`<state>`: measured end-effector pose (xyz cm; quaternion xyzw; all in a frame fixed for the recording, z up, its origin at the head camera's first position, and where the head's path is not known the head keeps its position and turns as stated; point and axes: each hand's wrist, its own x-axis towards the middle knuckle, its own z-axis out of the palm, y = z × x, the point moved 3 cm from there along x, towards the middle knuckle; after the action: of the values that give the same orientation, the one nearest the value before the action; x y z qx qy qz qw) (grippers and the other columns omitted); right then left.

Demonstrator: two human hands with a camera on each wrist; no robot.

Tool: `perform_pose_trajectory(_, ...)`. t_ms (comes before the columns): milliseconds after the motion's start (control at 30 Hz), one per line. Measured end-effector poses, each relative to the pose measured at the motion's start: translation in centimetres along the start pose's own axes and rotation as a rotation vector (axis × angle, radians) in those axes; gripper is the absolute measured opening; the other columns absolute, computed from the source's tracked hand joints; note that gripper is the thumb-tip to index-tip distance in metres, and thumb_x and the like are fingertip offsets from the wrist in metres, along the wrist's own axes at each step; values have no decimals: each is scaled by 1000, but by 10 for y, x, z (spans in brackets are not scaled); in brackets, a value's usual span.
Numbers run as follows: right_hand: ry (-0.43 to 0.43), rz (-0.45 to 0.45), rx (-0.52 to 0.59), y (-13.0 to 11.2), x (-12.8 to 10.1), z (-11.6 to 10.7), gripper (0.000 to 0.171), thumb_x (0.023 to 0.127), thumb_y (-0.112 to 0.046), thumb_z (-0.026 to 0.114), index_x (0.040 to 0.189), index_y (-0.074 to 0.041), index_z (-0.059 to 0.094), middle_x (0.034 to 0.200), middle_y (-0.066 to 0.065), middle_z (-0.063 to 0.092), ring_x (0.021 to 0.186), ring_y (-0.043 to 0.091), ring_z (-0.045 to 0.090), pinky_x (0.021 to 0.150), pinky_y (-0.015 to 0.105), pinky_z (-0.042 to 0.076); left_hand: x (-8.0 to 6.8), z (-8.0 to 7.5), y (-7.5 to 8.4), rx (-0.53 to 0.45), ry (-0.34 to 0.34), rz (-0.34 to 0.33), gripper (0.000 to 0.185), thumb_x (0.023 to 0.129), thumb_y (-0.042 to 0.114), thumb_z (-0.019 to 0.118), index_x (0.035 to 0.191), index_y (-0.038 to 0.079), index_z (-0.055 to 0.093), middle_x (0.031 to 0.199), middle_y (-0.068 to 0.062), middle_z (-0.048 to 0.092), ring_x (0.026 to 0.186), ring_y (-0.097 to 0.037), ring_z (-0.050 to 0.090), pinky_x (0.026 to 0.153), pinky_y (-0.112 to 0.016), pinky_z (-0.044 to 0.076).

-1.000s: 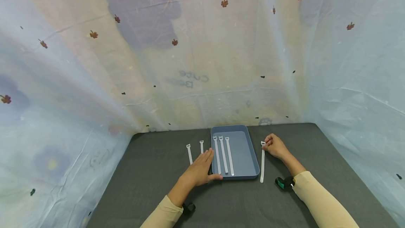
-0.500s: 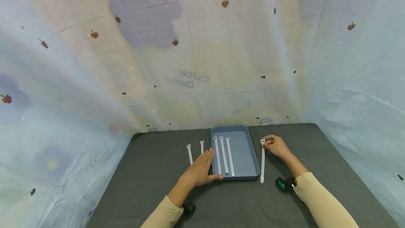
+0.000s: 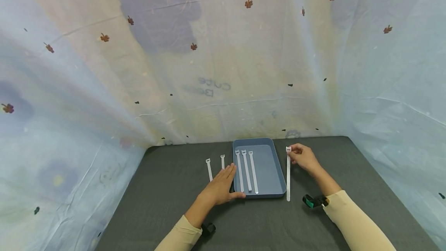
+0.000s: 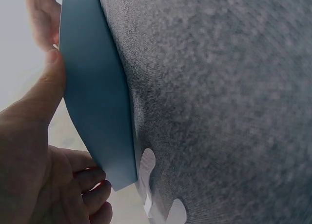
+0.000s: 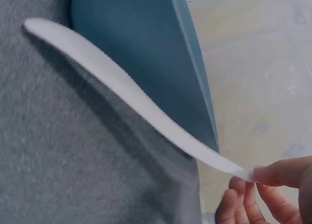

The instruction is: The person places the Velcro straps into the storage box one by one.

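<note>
Right hand (image 3: 304, 158): grip is a pinch of thumb and fingertips (image 5: 280, 176) on the head end of a white strap (image 3: 288, 173). The head end is raised off the worktop (image 3: 167, 189); in the right wrist view the strap sags in a shallow curve from the pinch down to its far tip, which lies on the grey cloth. The strap runs just beside the right wall of the tray (image 3: 278, 173), roughly parallel to it. Whether it touches the wall cannot be told.

Left hand (image 3: 218, 189): laid flat against the left side of the tray, fingers straight and pointing away from the body, thumb (image 4: 46, 92) stretched along the near left corner of the rim. Grip is wide and relaxed, touching the tray and closed round nothing.

Tray: blue, rectangular, shallow, on the worktop between the two hands. Inside it three straps (image 3: 246, 170) lie side by side, lengthwise, heads at the far end, in the left half of the tray.

Outside the tray, to its left: two more straps (image 3: 208, 169) on the cloth, the nearer one partly hidden under the left fingers.

Both forearms are in beige sleeves (image 3: 352, 220). A pale patterned sheet (image 3: 223, 57) hangs behind and around the worktop.
</note>
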<state>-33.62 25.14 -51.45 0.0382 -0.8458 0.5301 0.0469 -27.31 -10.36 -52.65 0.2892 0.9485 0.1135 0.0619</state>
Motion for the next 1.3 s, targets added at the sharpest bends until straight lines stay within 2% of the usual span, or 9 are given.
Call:
perform_pose_trajectory(300, 18, -1, 7, -19, -7, -2, 26, 107, -7, 67, 126, 10, 64, 97, 22, 74, 77, 27, 69, 70, 38, 63, -1, 0, 1, -2, -1, -4, 112, 96, 71, 66, 171, 1, 20, 179, -16, 18, 165, -30, 21, 134, -45, 21)
perform_pose_trajectory(533, 3, -33, 26, -34, -15, -4, 29, 107, -9, 68, 127, 10, 64, 99, 23, 74, 76, 24, 70, 68, 33, 63, -1, 1, 0, -4, 0, -2, 112, 96, 71, 65, 171, 1, 20, 179, -17, 18, 165, -29, 21, 134, -46, 20)
perform_pose_trajectory(767, -3, -86, 15, -53, -24, -8, 29, 107, -9, 68, 127, 10, 63, 101, 23, 74, 79, 28, 71, 67, 28, 61, -1, 0, 0, -12, -1, -1, 112, 96, 71, 66, 171, 1, 20, 179, -16, 18, 165, -30, 21, 134, -46, 21)
perform_pose_trajectory(1033, -26, -141, 29, -71, -32, -13, 28, 106, -9, 69, 127, 9, 64, 99, 22, 72, 73, 17, 68, 66, 26, 59, -1, -2, 1, -9, 11, 11, 112, 96, 70, 67, 170, 0, 21, 178, -19, 20, 164, -32, 23, 133, -48, 23)
perform_pose_trajectory(1300, -49, -160, 51, -90, -37, -16, 28, 108, -13, 68, 127, 7, 64, 93, 17, 69, 72, 16, 64, 65, 27, 55, -2, -3, 2, -19, 9, 10, 112, 96, 69, 67, 170, -1, 21, 178, -19, 20, 164, -33, 23, 133, -48, 23)
